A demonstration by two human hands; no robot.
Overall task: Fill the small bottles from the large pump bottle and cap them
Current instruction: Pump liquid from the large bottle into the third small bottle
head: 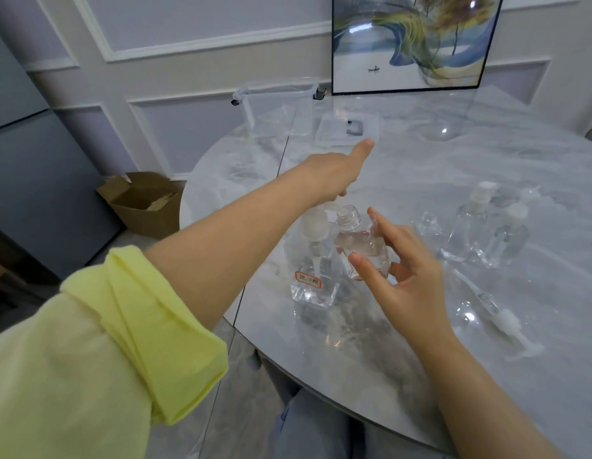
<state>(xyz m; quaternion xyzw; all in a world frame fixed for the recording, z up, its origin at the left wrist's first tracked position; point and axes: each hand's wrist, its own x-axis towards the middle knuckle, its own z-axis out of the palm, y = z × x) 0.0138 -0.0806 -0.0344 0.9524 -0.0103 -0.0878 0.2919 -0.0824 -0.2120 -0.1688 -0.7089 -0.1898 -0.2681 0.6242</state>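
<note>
Pale panelled walls and a framed painting (417, 41) back a round marble table (420, 167), with an open cardboard box (145, 202) on the floor off to the left.

At the far left of the table stands a clear plastic container (274, 107), its flat lid (347, 129) lying just beside it. Nearer the edge is the large pump bottle (312, 270), square, red-labelled and holding clear liquid. The left hand (334, 170) sits on its white pump head, index finger stretched out straight and the other fingers curled down over the pump.

Held right under the spout is a small bottle (360, 243), uncapped and tilted, pinched between the thumb and fingertips of the right hand (403, 276); it looks partly filled, so I would say this one is mid-fill.

Further right, an open small bottle (428, 225) stands near two capped bottles (486, 230), which look filled and finished. A loose pump cap (500, 318) with its tube lies on the table toward the right edge.

By my reckoning two are done, one is underway, and at least one remains to fill, with capping left for both.
</note>
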